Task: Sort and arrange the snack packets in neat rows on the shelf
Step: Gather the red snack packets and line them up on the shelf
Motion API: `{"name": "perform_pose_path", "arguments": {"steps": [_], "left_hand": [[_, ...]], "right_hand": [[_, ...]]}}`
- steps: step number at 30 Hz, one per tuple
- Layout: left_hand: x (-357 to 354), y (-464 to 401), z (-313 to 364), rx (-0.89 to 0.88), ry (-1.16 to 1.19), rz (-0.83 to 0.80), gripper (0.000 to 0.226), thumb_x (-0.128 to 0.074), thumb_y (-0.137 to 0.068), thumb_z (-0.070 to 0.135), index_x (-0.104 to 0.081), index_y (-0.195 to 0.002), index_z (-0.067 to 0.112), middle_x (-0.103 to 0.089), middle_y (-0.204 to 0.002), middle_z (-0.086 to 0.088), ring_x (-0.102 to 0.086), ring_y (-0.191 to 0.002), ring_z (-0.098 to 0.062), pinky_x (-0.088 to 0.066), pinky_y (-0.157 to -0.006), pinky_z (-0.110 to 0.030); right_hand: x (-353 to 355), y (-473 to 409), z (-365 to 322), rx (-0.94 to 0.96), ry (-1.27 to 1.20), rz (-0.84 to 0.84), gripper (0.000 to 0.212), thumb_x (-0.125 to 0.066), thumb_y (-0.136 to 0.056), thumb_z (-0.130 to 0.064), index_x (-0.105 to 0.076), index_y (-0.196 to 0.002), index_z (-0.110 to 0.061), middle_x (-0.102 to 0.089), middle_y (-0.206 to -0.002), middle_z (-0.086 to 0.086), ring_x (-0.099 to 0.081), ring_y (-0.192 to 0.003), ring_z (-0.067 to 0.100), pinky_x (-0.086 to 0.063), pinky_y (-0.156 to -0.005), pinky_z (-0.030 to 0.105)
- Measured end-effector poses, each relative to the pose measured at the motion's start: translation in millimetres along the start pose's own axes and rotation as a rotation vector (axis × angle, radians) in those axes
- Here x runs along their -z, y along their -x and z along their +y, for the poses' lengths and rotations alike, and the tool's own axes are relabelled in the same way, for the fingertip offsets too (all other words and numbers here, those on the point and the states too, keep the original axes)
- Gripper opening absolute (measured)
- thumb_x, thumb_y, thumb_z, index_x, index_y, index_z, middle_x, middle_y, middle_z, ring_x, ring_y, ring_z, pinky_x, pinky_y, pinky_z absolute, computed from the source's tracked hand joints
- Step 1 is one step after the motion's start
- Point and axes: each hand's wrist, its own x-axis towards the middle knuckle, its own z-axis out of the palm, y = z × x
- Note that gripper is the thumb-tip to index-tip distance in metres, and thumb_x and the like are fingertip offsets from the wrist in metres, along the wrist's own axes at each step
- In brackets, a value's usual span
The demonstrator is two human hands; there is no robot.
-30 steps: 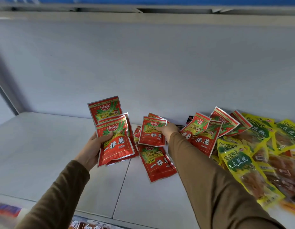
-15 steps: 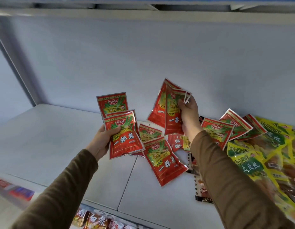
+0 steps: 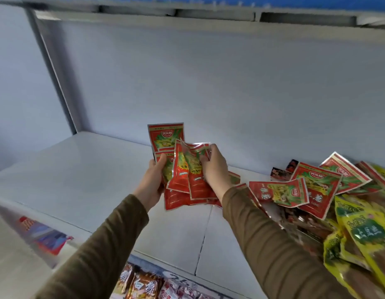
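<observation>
Above the white shelf (image 3: pixel 83 178), my left hand (image 3: pixel 154 182) grips a fanned stack of red snack packets (image 3: pixel 165 137), thumb across the front. My right hand (image 3: pixel 215 169) pinches two more red packets (image 3: pixel 187 175) and holds them against that stack. More red packets (image 3: pixel 277 192) lie loose on the shelf to the right. A heap of yellow-green packets (image 3: pixel 364 229) fills the shelf's far right.
A bare stretch of shelf lies to the left, bounded by a grey upright post (image 3: pixel 55 83). The shelf's back wall (image 3: pixel 230 93) stands close behind the hands. Dark packets (image 3: pixel 282 171) sit at the back of the pile. A lower shelf holds orange packets (image 3: pixel 144 285).
My right hand lifted two red packets off the shelf and carried them left onto the stack in my left hand. The view turned leftward.
</observation>
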Motion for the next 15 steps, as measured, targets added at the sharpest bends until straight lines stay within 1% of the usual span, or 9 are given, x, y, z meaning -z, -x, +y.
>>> {"name": "perform_pose_path", "arguments": {"steps": [2,3,5,8,10,12,13,15], "left_hand": [[24.9,0.2,12.6,-0.022,0.011,-0.032,0.081,-0.069,-0.085,0.067,-0.040,-0.144,0.019,-0.071,-0.125,-0.015,-0.073,-0.107,-0.037,-0.058,-0.094,-0.054],[38.3,0.2,18.9,-0.039,-0.012,-0.043,0.086,-0.072,-0.081,0.069,-0.037,-0.144,0.020,-0.070,-0.126,-0.015,-0.073,-0.106,-0.036,-0.059,-0.094,-0.054],[66.8,1.2,30.4,-0.053,-0.086,-0.041,0.089,-0.075,-0.077,0.065,-0.031,-0.144,0.026,-0.068,-0.126,-0.010,-0.076,-0.101,-0.030,-0.061,-0.090,-0.049],[112.7,-0.2,46.2,-0.057,-0.133,-0.082,0.100,-0.083,-0.071,0.053,-0.024,-0.149,0.032,-0.065,-0.127,-0.005,-0.076,-0.099,-0.024,-0.062,-0.085,-0.042],[142.5,-5.2,56.7,-0.046,-0.142,-0.089,0.099,-0.087,-0.072,0.040,-0.025,-0.148,0.031,-0.065,-0.127,-0.007,-0.076,-0.098,-0.025,-0.063,-0.084,-0.042],[166.7,-11.2,66.0,-0.016,-0.151,-0.090,0.092,-0.088,-0.078,0.025,-0.028,-0.146,0.030,-0.065,-0.126,-0.009,-0.076,-0.099,-0.028,-0.063,-0.085,-0.045],[176.9,-14.9,69.1,-0.004,-0.153,-0.092,0.086,-0.087,-0.080,0.020,-0.030,-0.145,0.028,-0.066,-0.126,-0.011,-0.076,-0.099,-0.029,-0.063,-0.084,-0.045],[193.7,-22.8,74.7,0.011,-0.132,-0.101,0.076,-0.083,-0.084,0.014,-0.036,-0.142,0.025,-0.067,-0.125,-0.013,-0.076,-0.098,-0.030,-0.064,-0.078,-0.041]], "right_hand": [[-31.9,5.9,-18.6,0.029,0.050,0.025,0.013,-0.050,-0.105,-0.021,-0.050,-0.118,-0.018,-0.067,-0.109,-0.001,-0.067,-0.097,0.020,-0.055,-0.080,0.035],[-49.3,8.8,-27.6,0.027,0.061,0.036,0.013,-0.049,-0.104,-0.021,-0.049,-0.117,-0.019,-0.068,-0.109,-0.001,-0.068,-0.096,0.022,-0.056,-0.081,0.038],[-83.9,15.5,-46.6,0.014,0.062,0.051,0.013,-0.048,-0.104,-0.022,-0.048,-0.118,-0.020,-0.068,-0.108,-0.002,-0.069,-0.096,0.022,-0.057,-0.082,0.041],[-131.3,24.5,-77.2,0.022,0.077,0.087,0.016,-0.047,-0.105,-0.025,-0.047,-0.120,-0.020,-0.067,-0.110,-0.003,-0.067,-0.093,0.018,-0.050,-0.075,0.032],[-160.8,26.6,-91.9,0.032,0.067,0.105,0.016,-0.049,-0.105,-0.025,-0.047,-0.119,-0.020,-0.068,-0.112,-0.002,-0.067,-0.095,0.019,-0.050,-0.075,0.031],[-184.2,25.7,-100.9,0.007,-0.002,0.106,0.014,-0.051,-0.104,-0.023,-0.049,-0.117,-0.020,-0.068,-0.113,-0.002,-0.068,-0.099,0.019,-0.057,-0.082,0.037],[-193.8,24.1,-104.0,-0.029,-0.065,0.100,0.013,-0.053,-0.103,-0.023,-0.050,-0.116,-0.021,-0.068,-0.111,-0.002,-0.069,-0.099,0.019,-0.059,-0.085,0.041],[-208.2,20.7,-111.2,-0.122,-0.239,0.080,0.008,-0.057,-0.102,-0.024,-0.053,-0.109,-0.024,-0.068,-0.105,-0.003,-0.071,-0.094,0.019,-0.061,-0.085,0.044]]}}
